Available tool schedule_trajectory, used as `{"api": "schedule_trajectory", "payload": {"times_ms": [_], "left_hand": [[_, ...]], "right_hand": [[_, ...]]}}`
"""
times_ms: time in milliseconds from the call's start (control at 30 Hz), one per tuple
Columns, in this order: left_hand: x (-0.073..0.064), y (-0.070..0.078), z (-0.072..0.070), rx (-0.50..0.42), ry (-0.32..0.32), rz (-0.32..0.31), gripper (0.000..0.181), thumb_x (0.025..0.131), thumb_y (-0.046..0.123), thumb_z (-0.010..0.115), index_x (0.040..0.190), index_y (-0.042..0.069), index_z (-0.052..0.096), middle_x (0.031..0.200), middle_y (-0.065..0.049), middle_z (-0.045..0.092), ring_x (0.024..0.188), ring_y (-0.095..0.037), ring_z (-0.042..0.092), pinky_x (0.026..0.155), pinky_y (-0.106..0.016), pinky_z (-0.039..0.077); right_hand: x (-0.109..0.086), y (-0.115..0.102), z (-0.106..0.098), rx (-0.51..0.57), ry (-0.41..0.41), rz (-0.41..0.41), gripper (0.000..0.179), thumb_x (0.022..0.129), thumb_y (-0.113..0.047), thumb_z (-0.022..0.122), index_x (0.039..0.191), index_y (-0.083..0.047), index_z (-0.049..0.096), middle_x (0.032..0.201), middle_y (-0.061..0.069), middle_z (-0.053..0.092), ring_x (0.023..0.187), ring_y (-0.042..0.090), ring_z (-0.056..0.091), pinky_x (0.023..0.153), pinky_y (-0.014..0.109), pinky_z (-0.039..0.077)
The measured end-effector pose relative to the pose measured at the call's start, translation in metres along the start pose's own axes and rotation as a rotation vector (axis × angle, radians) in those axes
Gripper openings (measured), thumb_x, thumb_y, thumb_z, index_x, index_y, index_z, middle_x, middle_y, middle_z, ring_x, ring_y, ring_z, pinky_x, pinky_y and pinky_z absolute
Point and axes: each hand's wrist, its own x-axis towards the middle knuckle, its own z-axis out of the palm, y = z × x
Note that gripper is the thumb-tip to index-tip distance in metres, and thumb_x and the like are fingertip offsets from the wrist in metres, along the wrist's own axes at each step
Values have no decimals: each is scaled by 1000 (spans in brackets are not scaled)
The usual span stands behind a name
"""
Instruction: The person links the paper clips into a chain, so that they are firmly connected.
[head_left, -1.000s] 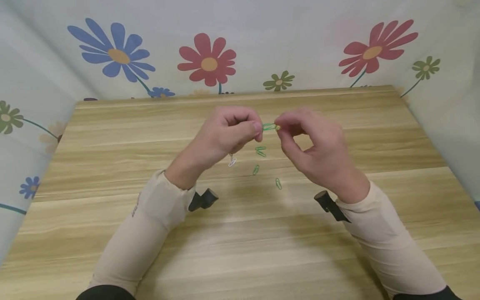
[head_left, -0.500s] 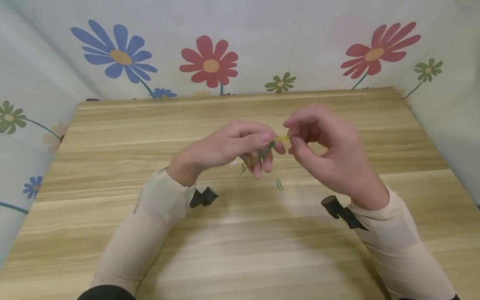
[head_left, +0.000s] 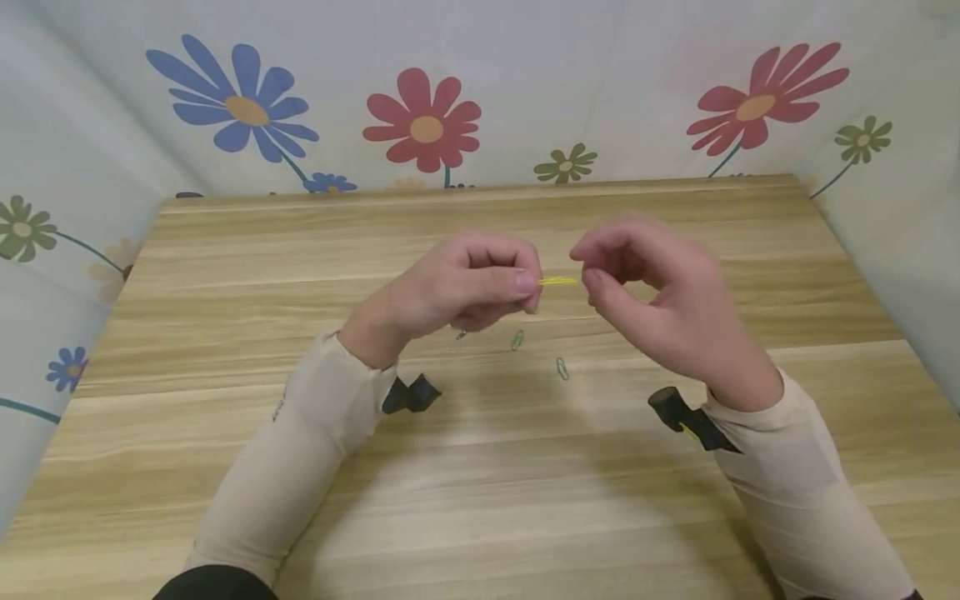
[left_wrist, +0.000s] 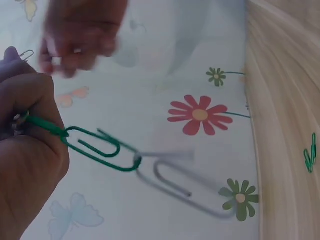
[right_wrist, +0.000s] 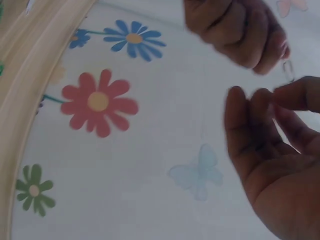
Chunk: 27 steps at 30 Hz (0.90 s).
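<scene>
My left hand (head_left: 480, 283) pinches a yellow paper clip (head_left: 558, 282) between thumb and forefinger, above the table. The clip's free end points right. From the curled left fingers trails a linked chain in the left wrist view: a green paper clip (left_wrist: 100, 159), then a white paper clip (left_wrist: 180, 199), blurred. More of the chain is hidden inside the fist. My right hand (head_left: 652, 292) is just beyond the yellow clip's tip, thumb and fingertips close together with no clip showing between them. Loose on the wooden table lie a green paper clip (head_left: 517, 340) and another green clip (head_left: 562, 368).
A wooden table (head_left: 480, 500) spreads beneath both hands. Flower-printed white curtains (head_left: 510, 100) border its back and sides. Each wrist carries a black camera mount, the left mount (head_left: 412, 393) and the right mount (head_left: 690, 417), jutting inward over the table.
A green clip stretched between the hands earlier; now the yellow one sticks out of the left fingers. The left fingers spread, then curled in again. My right hand shifted right and came off the clip.
</scene>
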Motion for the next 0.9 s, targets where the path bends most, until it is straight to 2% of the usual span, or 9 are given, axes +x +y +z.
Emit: {"api": "schedule_trajectory", "payload": {"times_ms": [33,100,233,300,400,500,633,800,900], "left_hand": [[-1,1,-1,4,19,6,21,96,12,52,84,-3,61,54,-6,35,43,-17,24,39,-28,20],[-2,3,-4,14,56,26,22,96,11,51,85,-5,62,54,-5,32,43,-17,21,41,-28,16],[-3,6,-7,38,100,81,24,96,9,50,89,-9,65,53,-4,31,43,-16,21,41,-28,16],[-4,7,-7,49,116,97,25,97,9,50,91,-9,66,52,-4,30,42,-16,21,41,-28,16],[-4,8,-8,78,143,110,25,97,9,52,94,-8,69,51,-3,30,42,-16,20,40,-28,16],[-4,10,-8,89,168,120,24,97,8,52,95,-8,70,50,-3,29,42,-16,20,40,-28,16],[-4,11,-10,74,182,135,23,96,6,52,96,-10,69,50,-3,30,43,-15,20,40,-27,15],[-4,12,-11,75,186,145,22,95,6,53,95,-9,70,51,-4,32,42,-16,21,40,-27,16],[-5,11,-11,79,188,149,21,95,5,54,95,-9,70,50,-5,35,42,-15,21,40,-27,17]], "right_hand": [[0,5,-1,-36,-39,51,13,91,5,64,103,3,67,86,2,64,71,13,58,65,22,51],[2,16,-2,-122,-167,177,13,93,2,63,103,-2,69,84,0,63,70,14,56,65,25,50],[3,40,4,-250,-517,406,13,97,-9,63,110,-8,67,79,0,60,67,16,54,65,33,47],[2,54,11,-290,-680,477,16,98,-11,63,113,-7,66,79,1,60,67,17,54,67,36,47],[-3,71,22,-312,-839,546,15,95,-11,64,110,-7,65,81,2,60,70,17,54,68,36,47],[-8,82,33,-326,-915,571,10,89,-9,65,98,-8,62,80,2,57,71,18,52,67,35,44],[-14,87,43,-367,-940,575,14,83,-6,66,86,-11,54,75,1,50,71,19,48,65,33,40],[-16,86,49,-417,-939,566,17,83,-4,66,85,-12,51,72,0,48,70,20,47,64,33,38],[-17,87,50,-407,-944,560,19,82,-3,65,86,-13,50,72,0,46,69,19,46,64,33,37]]}}
